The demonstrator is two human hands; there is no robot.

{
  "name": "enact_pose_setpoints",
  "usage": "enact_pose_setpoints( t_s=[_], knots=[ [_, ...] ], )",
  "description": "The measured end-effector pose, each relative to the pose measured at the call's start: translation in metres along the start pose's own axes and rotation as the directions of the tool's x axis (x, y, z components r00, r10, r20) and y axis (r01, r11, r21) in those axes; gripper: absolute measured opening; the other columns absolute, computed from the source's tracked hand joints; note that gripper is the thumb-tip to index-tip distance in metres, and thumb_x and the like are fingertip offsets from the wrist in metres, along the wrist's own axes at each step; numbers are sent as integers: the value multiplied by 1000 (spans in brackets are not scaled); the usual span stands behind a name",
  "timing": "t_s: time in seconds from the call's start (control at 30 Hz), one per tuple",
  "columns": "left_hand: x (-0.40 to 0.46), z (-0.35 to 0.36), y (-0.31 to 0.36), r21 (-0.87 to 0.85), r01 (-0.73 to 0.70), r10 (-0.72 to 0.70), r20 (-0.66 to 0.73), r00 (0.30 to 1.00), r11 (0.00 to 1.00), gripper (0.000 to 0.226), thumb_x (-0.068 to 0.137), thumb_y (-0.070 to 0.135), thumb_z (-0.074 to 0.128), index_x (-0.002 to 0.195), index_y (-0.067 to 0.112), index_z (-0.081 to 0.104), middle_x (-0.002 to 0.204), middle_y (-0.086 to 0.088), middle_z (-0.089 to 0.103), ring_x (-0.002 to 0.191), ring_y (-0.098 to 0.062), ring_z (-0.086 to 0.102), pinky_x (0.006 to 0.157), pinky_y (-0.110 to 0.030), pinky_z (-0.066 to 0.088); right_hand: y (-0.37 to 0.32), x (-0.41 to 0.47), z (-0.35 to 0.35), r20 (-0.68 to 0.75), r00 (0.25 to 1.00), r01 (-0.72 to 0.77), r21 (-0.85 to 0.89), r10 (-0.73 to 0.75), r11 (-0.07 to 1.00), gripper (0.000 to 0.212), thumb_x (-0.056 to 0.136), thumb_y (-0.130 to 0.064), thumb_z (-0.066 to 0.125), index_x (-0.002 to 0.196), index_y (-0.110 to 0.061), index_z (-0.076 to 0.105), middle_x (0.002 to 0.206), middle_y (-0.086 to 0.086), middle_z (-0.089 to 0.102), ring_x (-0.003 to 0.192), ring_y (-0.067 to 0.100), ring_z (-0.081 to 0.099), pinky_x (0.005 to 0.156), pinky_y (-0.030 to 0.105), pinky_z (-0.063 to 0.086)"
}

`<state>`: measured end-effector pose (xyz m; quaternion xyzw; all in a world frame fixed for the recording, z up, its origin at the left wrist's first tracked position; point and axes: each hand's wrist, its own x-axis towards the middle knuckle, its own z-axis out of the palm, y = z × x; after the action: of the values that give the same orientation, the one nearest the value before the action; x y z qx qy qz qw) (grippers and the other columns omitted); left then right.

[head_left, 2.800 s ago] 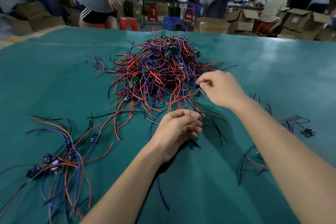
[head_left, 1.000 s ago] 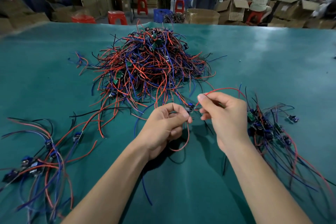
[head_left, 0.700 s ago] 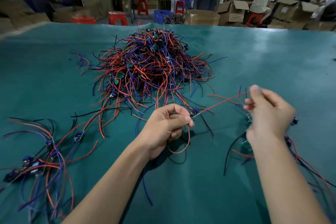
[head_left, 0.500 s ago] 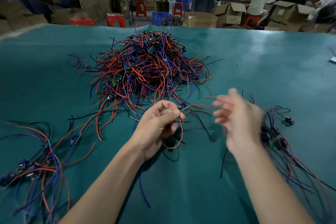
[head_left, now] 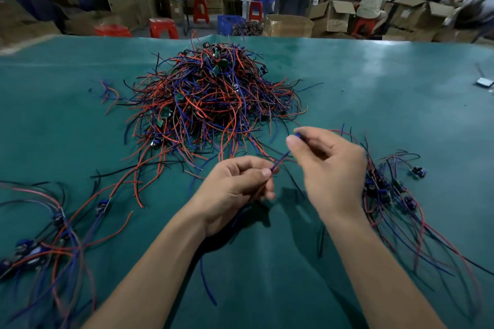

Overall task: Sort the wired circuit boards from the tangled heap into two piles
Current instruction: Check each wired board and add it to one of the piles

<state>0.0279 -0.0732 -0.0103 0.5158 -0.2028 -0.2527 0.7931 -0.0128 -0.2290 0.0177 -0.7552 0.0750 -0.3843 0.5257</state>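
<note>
Hands number two: left hand (head_left: 235, 189) and right hand (head_left: 328, 168) pinch one blue wire (head_left: 280, 160); three heaps.

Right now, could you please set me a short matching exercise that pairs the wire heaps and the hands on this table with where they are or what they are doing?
Things:
1. tangled heap
2. left pile
3. right pile
4. right hand

States or places:
A. pinches the upper end of a blue wire
B. near left part of the green table
C. table's middle, farther from the person
D. just right of the right wrist

Pairs: 1-C, 2-B, 3-D, 4-A
</note>
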Motion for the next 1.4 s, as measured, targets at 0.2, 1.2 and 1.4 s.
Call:
enact_pose_setpoints(
  t_s=[0.2,1.2,1.4],
  knots=[
    [-2,-4,1,107,31,-37,58,998,994,11,83,12,67,87,8,76,66,-8,65,57,-16,62,55,-20,44,-10,32,-52,-277,960,-14,111,44,994,9,86,-27,76,79,-33,76,71,-12,74,63,6,64,62,32,57],
    [1,0,8,-68,120,-126,-93,988,990,16,93,-7,50,102,-2,63,80,-15,68,66,-18,65,59,-20,51,8,83,57,540,827,256,-609,155,750,25,95,-27,68,74,-13,69,72,1,68,77,27,63,69,30,45],
    [4,1,11,-245,90,-145,-220,965,965,26,101,14,50,123,1,57,96,-21,70,70,-23,69,61,-24,55,-12,59,-13,433,869,-112,-298,239,948,19,93,-23,72,76,-15,72,61,-8,55,59,9,45,64,29,34]
  ],
)
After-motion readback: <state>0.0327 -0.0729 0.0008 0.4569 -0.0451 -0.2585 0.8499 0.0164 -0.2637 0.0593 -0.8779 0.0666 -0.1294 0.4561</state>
